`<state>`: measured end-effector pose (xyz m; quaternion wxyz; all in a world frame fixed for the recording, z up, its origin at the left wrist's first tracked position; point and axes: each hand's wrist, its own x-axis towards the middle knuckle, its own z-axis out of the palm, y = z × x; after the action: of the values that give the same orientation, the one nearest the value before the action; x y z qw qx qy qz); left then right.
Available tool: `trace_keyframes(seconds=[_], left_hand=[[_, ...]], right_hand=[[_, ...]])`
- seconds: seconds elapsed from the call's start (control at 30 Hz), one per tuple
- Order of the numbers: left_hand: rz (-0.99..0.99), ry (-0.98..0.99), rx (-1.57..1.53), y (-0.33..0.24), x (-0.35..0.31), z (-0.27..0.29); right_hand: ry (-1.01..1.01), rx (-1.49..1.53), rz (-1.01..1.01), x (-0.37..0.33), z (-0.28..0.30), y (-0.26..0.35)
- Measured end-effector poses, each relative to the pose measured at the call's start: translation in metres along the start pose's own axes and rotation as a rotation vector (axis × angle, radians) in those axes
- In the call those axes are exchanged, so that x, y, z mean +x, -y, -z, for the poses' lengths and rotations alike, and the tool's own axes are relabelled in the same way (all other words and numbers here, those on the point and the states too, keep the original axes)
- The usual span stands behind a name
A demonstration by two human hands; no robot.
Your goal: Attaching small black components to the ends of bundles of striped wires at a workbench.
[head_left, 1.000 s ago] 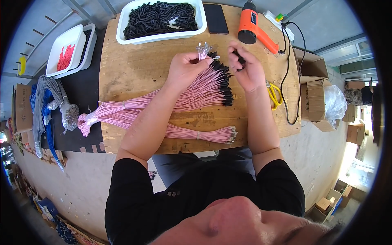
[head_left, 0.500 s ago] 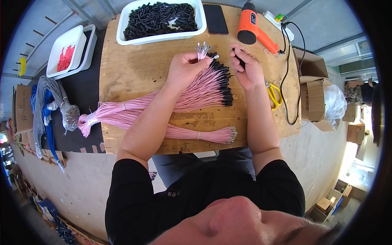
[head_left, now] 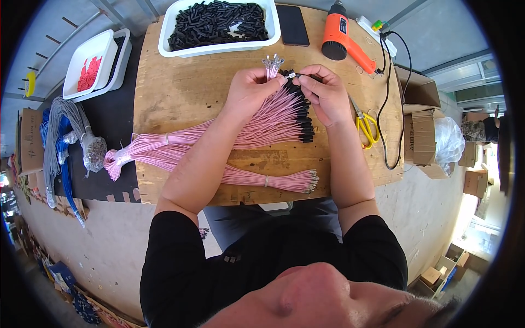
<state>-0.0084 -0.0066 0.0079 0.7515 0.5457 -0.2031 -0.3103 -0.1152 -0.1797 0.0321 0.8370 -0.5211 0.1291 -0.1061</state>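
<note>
Shiny metal terminals (head_left: 273,63); scuffed wooden tabletop (head_left: 180,95).

A small label (head_left: 343,25) marks the barrel of an orange heat gun (head_left: 334,39), its lines too fine to read. Dark printing (head_left: 29,134) runs across a cardboard carton (head_left: 31,150) at far left, while a column of printed characters (head_left: 425,142) stands on an open cardboard box (head_left: 418,123) at right. Small dark figures dot the wooden tabletop (head_left: 191,82) near its front edge.

A workshop: a worn wooden counter (head_left: 186,87) carries an orange heat gun (head_left: 336,37), pink wire bundles (head_left: 268,116) and yellow-handled scissors (head_left: 360,116), cardboard boxes (head_left: 422,138) nearby.
</note>
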Motion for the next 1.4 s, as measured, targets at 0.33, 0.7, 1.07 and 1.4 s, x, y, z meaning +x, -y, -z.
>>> trace_keyframes(seconds=[0.33,0.7,1.07,1.4], left_hand=[[-0.014,0.047,0.028,0.002,0.000,0.003],[-0.019,0.068,0.121,-0.001,-0.002,0.003],[-0.073,0.060,0.297,0.002,-0.001,0.004],[-0.043,0.037,0.247,0.004,0.001,0.006]], right_hand=[[-0.077,-0.039,0.046,-0.001,-0.006,-0.003],[-0.096,-0.109,0.144,-0.004,-0.008,-0.004],[-0.062,-0.129,0.149,-0.002,-0.005,-0.008],[-0.042,0.063,-0.026,0.000,-0.001,0.003]])
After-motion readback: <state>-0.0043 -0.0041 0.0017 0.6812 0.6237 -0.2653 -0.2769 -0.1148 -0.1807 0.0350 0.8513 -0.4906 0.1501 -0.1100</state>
